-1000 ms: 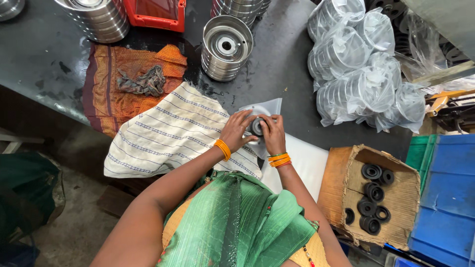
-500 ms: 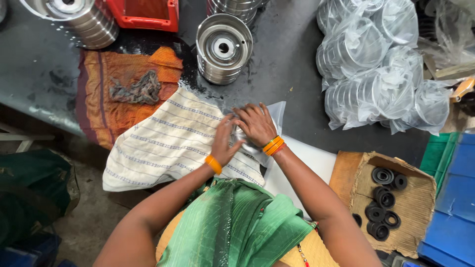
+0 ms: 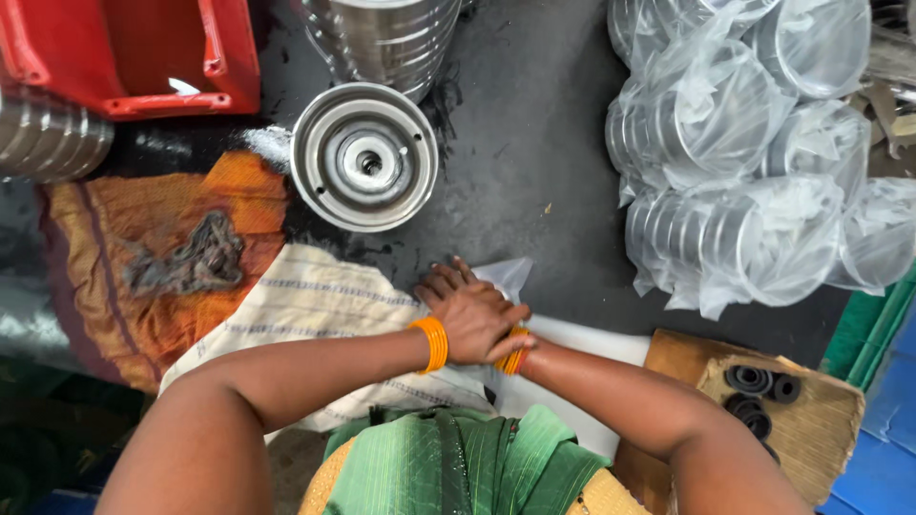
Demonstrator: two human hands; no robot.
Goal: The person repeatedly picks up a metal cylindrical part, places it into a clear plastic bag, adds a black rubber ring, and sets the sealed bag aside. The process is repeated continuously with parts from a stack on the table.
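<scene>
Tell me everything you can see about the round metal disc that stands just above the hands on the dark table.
The round metal disc is shiny, silver-grey, seemingly machined steel. Seen from above, it shows a raised outer rim, stepped concentric rings and a central hub with a hole, plus small holes around it. It seems to top a stack of similar parts standing upright on the dark table, apart from both hands. Its lower edge lies near the orange cloth and the striped cream cloth; whether they touch is unclear.

A clear plastic bag (image 3: 504, 278) lies flat on the dark worktop (image 3: 534, 172), at the edge of a striped cream cloth (image 3: 315, 305) — only its crumpled upper corner shows past the left hand (image 3: 472, 315), which presses down on it; whatever it holds is hidden.
</scene>
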